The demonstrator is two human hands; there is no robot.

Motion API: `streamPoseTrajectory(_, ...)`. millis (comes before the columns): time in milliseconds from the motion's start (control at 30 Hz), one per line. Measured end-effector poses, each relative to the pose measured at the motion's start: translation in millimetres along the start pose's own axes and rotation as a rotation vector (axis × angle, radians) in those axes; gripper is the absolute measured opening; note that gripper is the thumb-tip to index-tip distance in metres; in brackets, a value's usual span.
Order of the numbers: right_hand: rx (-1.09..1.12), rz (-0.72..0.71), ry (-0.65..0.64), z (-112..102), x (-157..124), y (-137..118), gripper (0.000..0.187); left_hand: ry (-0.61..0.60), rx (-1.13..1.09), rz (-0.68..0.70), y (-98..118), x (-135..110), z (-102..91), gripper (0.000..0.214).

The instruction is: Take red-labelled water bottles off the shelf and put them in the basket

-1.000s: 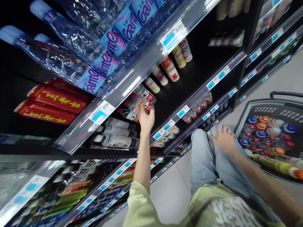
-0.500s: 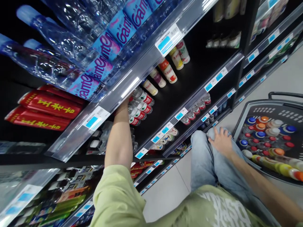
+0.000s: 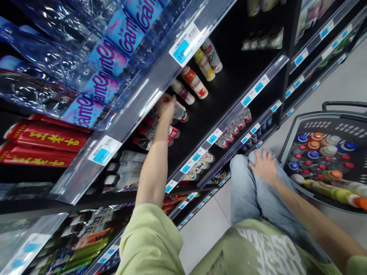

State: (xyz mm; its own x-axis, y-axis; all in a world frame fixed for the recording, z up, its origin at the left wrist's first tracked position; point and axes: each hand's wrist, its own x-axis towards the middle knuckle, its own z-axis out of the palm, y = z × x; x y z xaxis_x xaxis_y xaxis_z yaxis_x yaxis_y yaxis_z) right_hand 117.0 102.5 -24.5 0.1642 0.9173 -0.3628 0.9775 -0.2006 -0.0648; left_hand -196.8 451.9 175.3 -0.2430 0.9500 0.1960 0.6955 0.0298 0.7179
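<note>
My left hand (image 3: 166, 106) reaches into the dark shelf, partly behind the upper shelf's clear front strip. Its fingers are blurred and shadowed, so I cannot tell whether they grip anything. Close beside it lies a small clear bottle (image 3: 181, 113) with a red-and-white label. Below the wrist, more water bottles with red labels (image 3: 173, 132) lie on their sides. A bottle with a purple label (image 3: 183, 92) and an orange-capped bottle (image 3: 195, 82) stand just past the hand. My right hand (image 3: 263, 167) rests on my jeans-clad knee (image 3: 243, 179), fingers spread, holding nothing.
A grey shopping basket (image 3: 289, 133) on the floor at right holds many capped bottles. Large blue-labelled bottles (image 3: 106, 61) and red packages (image 3: 48, 135) fill the upper shelf. Its price-tagged front edge (image 3: 183, 44) overhangs my left arm. Small cans (image 3: 233, 128) sit on a lower shelf.
My left hand has moved right and partly out from under the shelf edge, across the red-labelled bottles, which now lie differently. My right hand stays on the knee. The view has shifted slightly.
</note>
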Motion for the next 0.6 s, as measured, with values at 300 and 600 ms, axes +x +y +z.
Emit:
streamPoseTrajectory(300, -0.002, 0.007, 0.021, 2, -1, 3, 0.071, -0.439, 0.208, 0.754, 19, -123, 32.4, 0.036)
streamPoseTrajectory(600, -0.027, -0.030, 0.085, 4, -6, 5, 0.068, -0.321, 0.000, 1.086, 73, -192, -4.9, 0.044)
